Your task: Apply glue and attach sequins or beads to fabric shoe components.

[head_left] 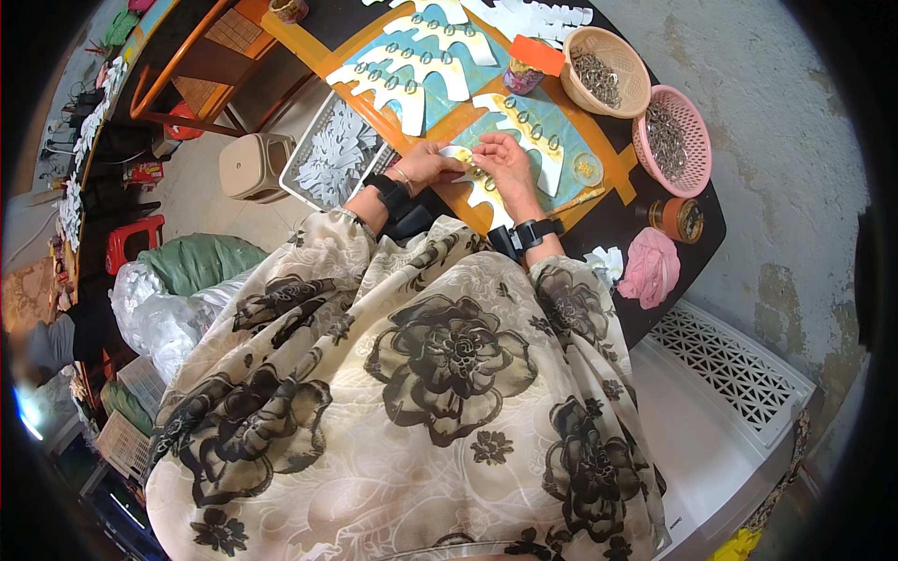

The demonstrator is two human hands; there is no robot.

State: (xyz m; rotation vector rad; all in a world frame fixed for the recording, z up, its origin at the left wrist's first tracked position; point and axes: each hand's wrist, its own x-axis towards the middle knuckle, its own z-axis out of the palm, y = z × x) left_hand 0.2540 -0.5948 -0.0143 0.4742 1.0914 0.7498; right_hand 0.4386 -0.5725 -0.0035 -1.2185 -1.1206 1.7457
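Note:
My left hand [427, 166] is closed, pinching the end of a white scalloped strip [488, 202] with yellow patches and metal rings on it. At the same strip, my right hand [507, 170] has thumb and fingertips pressed together; what lies between them is too small to make out. Just beyond the right hand lies a similar scalloped strip [529, 131] with a row of metal rings. Further off, more ringed strips [426, 64] rest on blue-green sheets. Beside the right hand are a small clear dish [586, 169] with something yellowish and a yellow-stained stick [578, 199].
A beige basket [606, 45] and a pink basket [688, 131] hold metal pieces at the right. An orange-topped jar [526, 67] stands near them. A pink cloth [649, 269] and an amber tub [681, 221] are nearer. White cut pieces [339, 150] fill a crate left of the table.

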